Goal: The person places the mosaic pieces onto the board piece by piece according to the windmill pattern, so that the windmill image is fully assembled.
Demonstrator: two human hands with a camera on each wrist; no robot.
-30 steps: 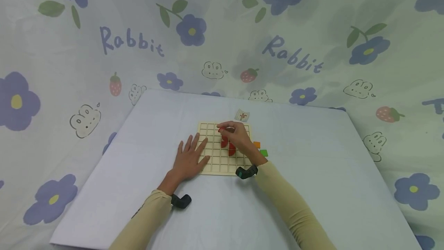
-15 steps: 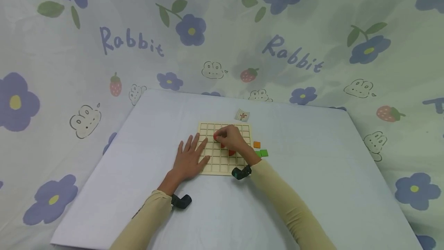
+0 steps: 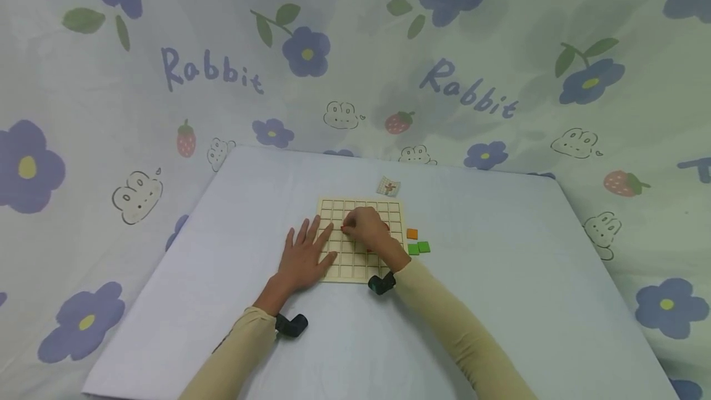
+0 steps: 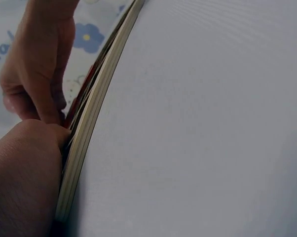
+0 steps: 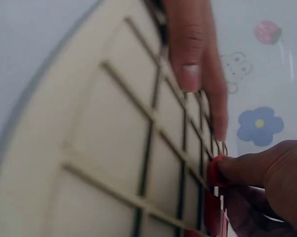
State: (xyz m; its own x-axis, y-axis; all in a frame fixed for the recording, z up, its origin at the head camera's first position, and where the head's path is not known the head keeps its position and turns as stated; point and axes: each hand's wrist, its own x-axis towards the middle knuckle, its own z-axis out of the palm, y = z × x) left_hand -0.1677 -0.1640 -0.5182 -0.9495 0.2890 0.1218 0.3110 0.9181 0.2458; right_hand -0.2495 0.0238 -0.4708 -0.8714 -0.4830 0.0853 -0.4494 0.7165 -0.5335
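Note:
A pale wooden grid board (image 3: 345,271) lies on the white table. My left hand (image 3: 302,262) rests on its left edge with the fingers spread. Over the middle of the board, my right hand (image 3: 366,228) pinches a small red piece (image 5: 217,170) between thumb and fingertips, at the grid's surface. Another red piece (image 5: 212,212) sits in the grid beside it in the right wrist view. The right hand covers most of the red pieces in the head view. In the left wrist view the board's side edge (image 4: 92,116) shows, with the right hand beyond it.
To the right of the board lie an orange square tile (image 3: 412,234) and two green tiles (image 3: 424,247). A small pattern card (image 3: 388,186) lies behind the board. A printed curtain (image 3: 355,48) hangs around the back of the table.
My right hand has moved left and a little nearer with the red piece, coming down at the grid. The left hand stays in place on the board.

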